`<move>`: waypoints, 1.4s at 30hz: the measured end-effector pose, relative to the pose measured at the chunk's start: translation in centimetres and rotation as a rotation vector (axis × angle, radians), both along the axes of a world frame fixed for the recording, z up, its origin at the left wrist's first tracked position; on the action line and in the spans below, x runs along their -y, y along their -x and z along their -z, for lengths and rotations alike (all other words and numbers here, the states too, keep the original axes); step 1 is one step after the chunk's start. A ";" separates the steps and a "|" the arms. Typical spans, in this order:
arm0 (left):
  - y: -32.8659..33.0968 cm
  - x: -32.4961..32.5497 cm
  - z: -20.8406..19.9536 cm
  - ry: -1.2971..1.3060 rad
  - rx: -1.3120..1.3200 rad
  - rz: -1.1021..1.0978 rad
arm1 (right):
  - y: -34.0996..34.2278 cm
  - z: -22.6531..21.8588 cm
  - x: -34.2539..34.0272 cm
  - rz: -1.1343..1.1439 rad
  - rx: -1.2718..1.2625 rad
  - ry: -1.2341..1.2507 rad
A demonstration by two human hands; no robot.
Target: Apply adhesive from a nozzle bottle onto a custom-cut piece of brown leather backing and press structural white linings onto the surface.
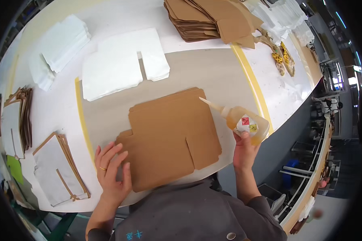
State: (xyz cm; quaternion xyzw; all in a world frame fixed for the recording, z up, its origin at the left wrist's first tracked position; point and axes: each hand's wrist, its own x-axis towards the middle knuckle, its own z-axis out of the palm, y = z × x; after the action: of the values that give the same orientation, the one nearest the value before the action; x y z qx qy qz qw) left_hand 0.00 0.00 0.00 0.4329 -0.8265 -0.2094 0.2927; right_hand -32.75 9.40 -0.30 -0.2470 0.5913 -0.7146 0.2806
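A flat brown sheet, like leather or card, [165,136] lies on the grey work mat [189,68] before me, with a slit in its near right part and stepped corners. Several layers show along its far edge. My right hand [245,152] grips a translucent squeeze bottle [249,124] of amber liquid, tilted so its long thin nozzle points left above the sheet's far right corner. My left hand [112,168] rests by the sheet's left edge, fingers spread, holding nothing; a ring is on one finger. Beyond the sheet lies a stack of white slit pieces [116,60].
More white pieces [64,48] lie at the far left. A tall stack of brown pieces [197,20] stands at the back. White-faced brown-edged panels [60,172] sit at the left. Yellow tape [249,80] borders the mat. Yellow-patterned items [283,60] lie at the far right.
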 end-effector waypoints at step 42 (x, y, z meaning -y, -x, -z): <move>-1.5 1.2 -0.5 0.066 -0.279 -0.164 | -8.6 0.6 5.7 -0.314 0.000 -0.097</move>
State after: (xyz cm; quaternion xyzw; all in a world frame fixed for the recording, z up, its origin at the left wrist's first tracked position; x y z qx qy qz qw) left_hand 1.49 -1.21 0.54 0.4558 -0.7461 -0.2155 0.4350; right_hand -24.15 3.74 -0.86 -0.3224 0.5792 -0.6326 0.4004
